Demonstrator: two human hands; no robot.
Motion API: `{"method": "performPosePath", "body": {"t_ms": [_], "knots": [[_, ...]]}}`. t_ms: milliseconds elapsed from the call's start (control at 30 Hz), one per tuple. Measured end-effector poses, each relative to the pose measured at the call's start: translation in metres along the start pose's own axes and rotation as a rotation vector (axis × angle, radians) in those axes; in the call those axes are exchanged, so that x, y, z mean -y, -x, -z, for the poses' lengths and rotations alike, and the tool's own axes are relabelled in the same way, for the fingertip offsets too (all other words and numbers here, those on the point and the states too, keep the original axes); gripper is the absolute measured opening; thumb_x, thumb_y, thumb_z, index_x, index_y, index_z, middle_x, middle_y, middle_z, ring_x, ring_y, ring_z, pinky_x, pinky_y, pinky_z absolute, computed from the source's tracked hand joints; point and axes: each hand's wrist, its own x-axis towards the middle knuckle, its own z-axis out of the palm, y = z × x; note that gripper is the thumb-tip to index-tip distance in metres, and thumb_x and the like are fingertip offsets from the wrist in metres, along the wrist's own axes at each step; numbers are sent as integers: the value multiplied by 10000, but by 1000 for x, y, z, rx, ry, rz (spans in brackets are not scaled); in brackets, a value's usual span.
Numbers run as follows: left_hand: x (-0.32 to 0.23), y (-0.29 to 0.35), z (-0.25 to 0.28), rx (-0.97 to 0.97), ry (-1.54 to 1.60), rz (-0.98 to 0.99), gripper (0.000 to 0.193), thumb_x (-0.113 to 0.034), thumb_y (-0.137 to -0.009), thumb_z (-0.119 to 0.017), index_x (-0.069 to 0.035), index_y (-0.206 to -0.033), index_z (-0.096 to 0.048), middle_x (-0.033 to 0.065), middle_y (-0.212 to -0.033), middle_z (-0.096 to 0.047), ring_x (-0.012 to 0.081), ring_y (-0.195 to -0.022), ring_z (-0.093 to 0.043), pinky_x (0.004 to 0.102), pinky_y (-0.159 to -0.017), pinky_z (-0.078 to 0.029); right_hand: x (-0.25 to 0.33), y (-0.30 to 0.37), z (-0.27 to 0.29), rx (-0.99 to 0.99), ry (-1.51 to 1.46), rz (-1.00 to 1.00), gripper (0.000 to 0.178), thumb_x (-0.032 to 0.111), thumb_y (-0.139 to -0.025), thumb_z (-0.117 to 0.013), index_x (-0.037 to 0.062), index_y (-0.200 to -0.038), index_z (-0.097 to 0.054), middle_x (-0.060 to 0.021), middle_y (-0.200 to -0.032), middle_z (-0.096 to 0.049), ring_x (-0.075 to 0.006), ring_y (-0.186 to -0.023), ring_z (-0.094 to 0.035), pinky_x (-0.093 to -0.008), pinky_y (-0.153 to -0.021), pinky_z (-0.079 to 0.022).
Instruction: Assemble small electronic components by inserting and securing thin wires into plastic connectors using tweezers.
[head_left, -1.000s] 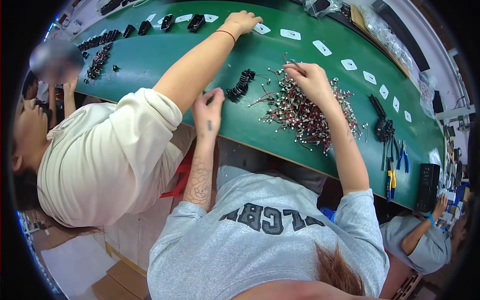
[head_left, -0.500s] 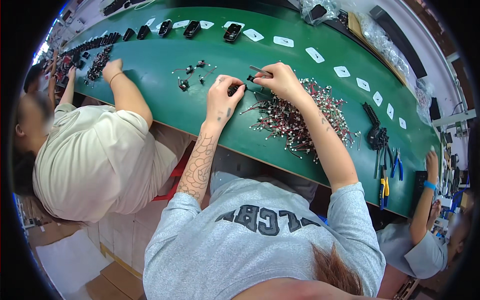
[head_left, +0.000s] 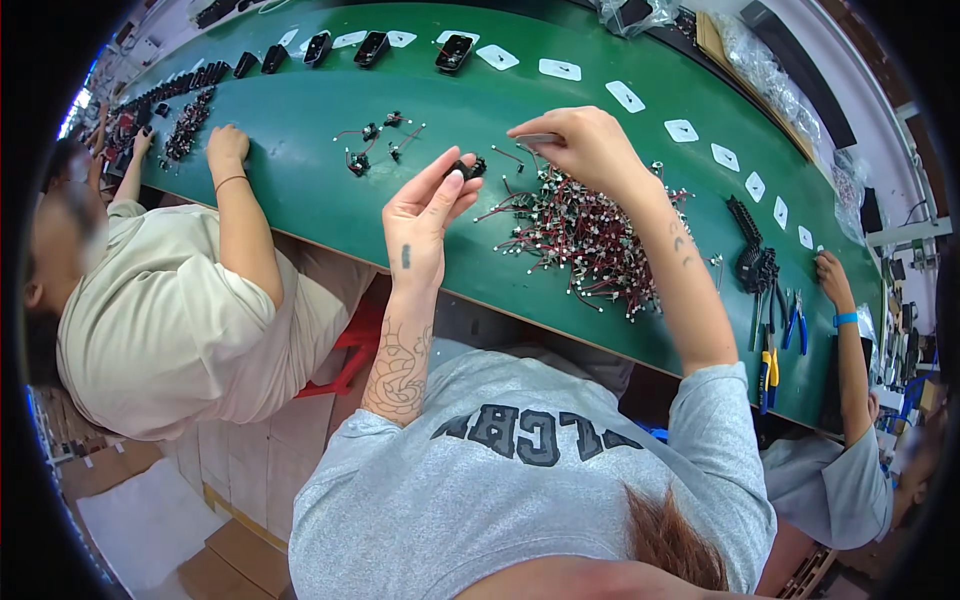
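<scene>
In my left hand [head_left: 415,225], turned with the palm partly up, a small black plastic part [head_left: 464,170] is pinched between thumb and fingers. Its finer details are too small to make out. Up and to the right, my right hand [head_left: 592,150] grips a pair of metal tweezers [head_left: 541,138] pointing left, with no part visible at the tips. Below that hand spreads a pile of small parts with red and black wires and white connectors [head_left: 580,240]. A few wired black parts [head_left: 360,163] lie on the green table to the left of my left hand.
Black housings [head_left: 454,53] and white cards [head_left: 560,70] line the table's far side. Black parts [head_left: 757,268], blue pliers [head_left: 796,325] and yellow-handled pliers [head_left: 768,380] lie at the right. A person in beige [head_left: 190,310] sits left; another person's hand [head_left: 832,277] touches the right edge.
My left hand has rolled palm-up and shows more of the black part. My right hand has moved up and right with the tweezers; the dark piece near their tips no longer shows there.
</scene>
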Motion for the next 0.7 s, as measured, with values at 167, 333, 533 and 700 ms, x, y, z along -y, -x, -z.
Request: {"method": "performPosePath", "body": {"t_ms": [167,333,533,700], "knots": [[-4,8,5,20,25,18,365,-47,-858,-629,36,-1206,-553,157,-1002,-672,170,-804,-672,205,-693,-555,-25,-3,-18,195,153,-10,167,101,-776,-657,85,-930,-720,-38,-778,-644,-140,-621,-539,-269,-592,-439],[-9,11,8,29,-15,40,371,-42,-866,-618,37,-1220,-540,162,-1008,-669,179,-821,-675,206,-698,-557,-17,-7,-11,151,-302,-147,169,95,-817,-631,66,-964,-711,-44,-797,-651,-119,-642,-534,-259,-600,-437],[-33,21,-26,81,0,-2,335,-33,-876,-598,44,-1199,-554,168,-1009,-666,189,-830,-678,218,-706,-563,45,14,37,4,-1057,-424,218,82,-839,-615,34,-1038,-689,-25,-778,-613,-79,-616,-454,-215,-562,-375],[-45,30,-46,181,-68,-9,316,-12,-876,-586,47,-1185,-565,164,-995,-666,197,-835,-680,226,-705,-565,76,42,54,-109,-947,-393,280,75,-835,-616,38,-1108,-667,9,-721,-544,-62,-587,-373,-190,-532,-296]]}}
